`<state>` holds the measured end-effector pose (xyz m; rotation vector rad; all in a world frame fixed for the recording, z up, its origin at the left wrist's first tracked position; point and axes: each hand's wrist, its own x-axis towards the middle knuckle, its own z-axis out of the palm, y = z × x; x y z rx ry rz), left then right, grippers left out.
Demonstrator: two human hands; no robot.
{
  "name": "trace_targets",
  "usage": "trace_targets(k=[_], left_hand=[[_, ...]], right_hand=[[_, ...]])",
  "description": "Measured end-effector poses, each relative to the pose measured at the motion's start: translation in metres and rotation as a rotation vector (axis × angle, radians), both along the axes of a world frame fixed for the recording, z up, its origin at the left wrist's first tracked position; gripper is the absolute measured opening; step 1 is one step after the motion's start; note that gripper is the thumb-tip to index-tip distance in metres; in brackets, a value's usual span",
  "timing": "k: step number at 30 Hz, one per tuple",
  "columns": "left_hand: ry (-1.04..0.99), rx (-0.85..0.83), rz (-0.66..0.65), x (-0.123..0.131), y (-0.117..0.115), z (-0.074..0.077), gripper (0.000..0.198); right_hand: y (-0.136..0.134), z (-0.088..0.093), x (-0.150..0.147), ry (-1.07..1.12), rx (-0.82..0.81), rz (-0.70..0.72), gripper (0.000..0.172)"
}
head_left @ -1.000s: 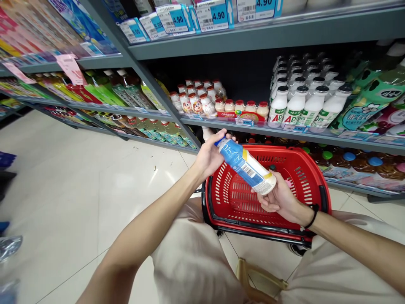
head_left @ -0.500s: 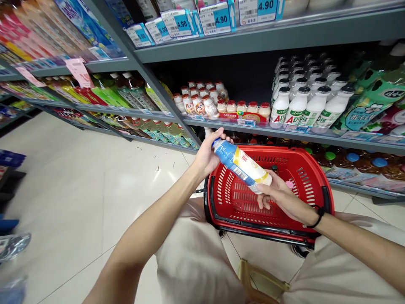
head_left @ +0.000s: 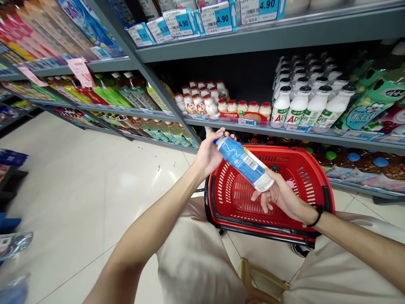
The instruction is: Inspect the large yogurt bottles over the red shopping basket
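Note:
A blue and white drink bottle [head_left: 245, 162] is tilted over the red shopping basket [head_left: 218, 211], its blue cap toward the upper left. My left hand [head_left: 209, 153] grips the cap end, thumb on top. At the base, my right hand [head_left: 278, 192] supports the bottle with the thumb on its side and the lower fingers loosely curled. The barcode and small print of the label face up. Inside the basket, a dark bottle cap [head_left: 274, 168] and a small pink thing [head_left: 290, 184] show partly; my right hand hides some of the basket floor.
Ahead, a shelf [head_left: 268, 46] holds white bottles with black caps [head_left: 297, 101], small red-capped bottles [head_left: 205, 101] and green bottles [head_left: 373, 101]. Large capped bottles [head_left: 352, 160] stand on the bottom shelf. A yellowish stool [head_left: 262, 278] is below me. Tiled floor [head_left: 104, 185] lies to the left.
The bottle has been rolled about its length, so the white and yellow front has turned away and the barcode side now faces up. My right hand's lower fingers have spread a little.

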<state>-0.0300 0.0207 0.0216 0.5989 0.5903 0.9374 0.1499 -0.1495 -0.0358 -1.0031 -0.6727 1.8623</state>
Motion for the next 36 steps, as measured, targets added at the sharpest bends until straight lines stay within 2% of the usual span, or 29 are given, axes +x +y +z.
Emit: trace_targets(k=[10,16,19,22,29,36], left_hand=[[0.020,0.009,0.006,0.004,-0.005,0.000,0.018],[0.030,-0.024,0.070,0.006,-0.003,-0.003,0.019],[0.025,-0.009,0.067,0.004,0.002,-0.004,0.018],[0.030,-0.011,0.057,0.001,0.007,-0.004,0.015],[0.028,-0.006,0.026,-0.001,0.007,-0.004,0.012],[-0.006,0.024,0.039,0.001,0.002,0.000,0.014]], right_hand=[[-0.001,-0.008,0.001,0.023,-0.057,-0.014,0.074],[0.000,-0.001,-0.003,-0.014,0.009,-0.183,0.056],[0.001,0.005,-0.002,-0.118,0.096,-0.176,0.055],[0.001,0.008,0.000,-0.210,0.169,-0.154,0.065],[-0.001,0.003,-0.003,-0.232,0.145,-0.077,0.060],[0.003,0.006,0.004,-0.128,0.101,-0.161,0.049]])
